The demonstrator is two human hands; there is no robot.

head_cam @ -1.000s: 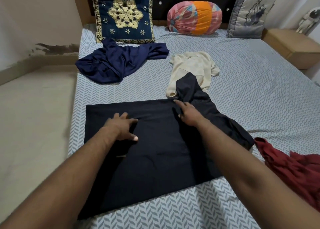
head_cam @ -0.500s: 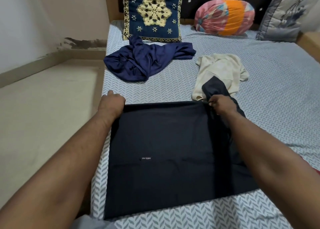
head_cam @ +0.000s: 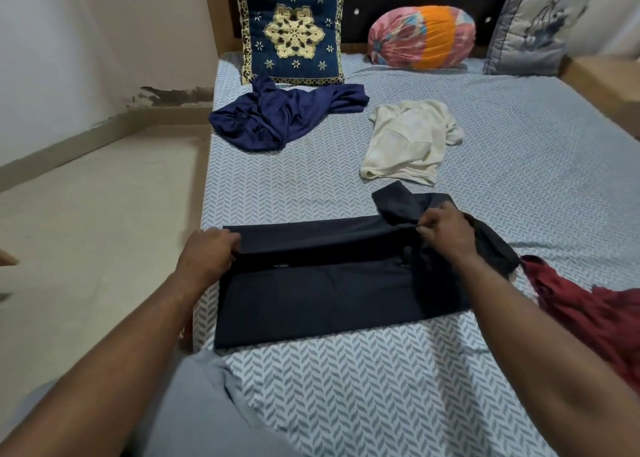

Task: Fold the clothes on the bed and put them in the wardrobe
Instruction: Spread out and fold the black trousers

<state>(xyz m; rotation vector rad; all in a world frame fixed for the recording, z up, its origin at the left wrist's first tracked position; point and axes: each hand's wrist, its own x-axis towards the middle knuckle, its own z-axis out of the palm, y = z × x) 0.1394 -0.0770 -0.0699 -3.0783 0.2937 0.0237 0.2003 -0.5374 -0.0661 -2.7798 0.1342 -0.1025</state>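
The left hand (head_cam: pixel 207 249) and right hand (head_cam: pixel 441 230) are each gripping the far edge of the dark garment (head_cam: pixel 329 283) lying on the bed (head_cam: pixel 519 166), folding it towards the person; next, seemingly, laying edges even and smoothing.

A black garment (head_cam: pixel 329 294) lies spread flat along the left edge of the bed (head_cam: pixel 346 387), towards its near end. Its far edge is lifted and doubled over towards the near side. The left hand (head_cam: pixel 207 252) grips that fold at its left corner and the right hand (head_cam: pixel 443 231) pinches it at the right, where a loose flap sticks up and more cloth trails rightward. A crumpled dark blue garment (head_cam: pixel 277 117) lies further up the left edge. A rumpled cream T-shirt (head_cam: pixel 405 141) lies mid-bed. A bunched maroon garment (head_cam: pixel 588 314) lies just beside the black one's trailing cloth.
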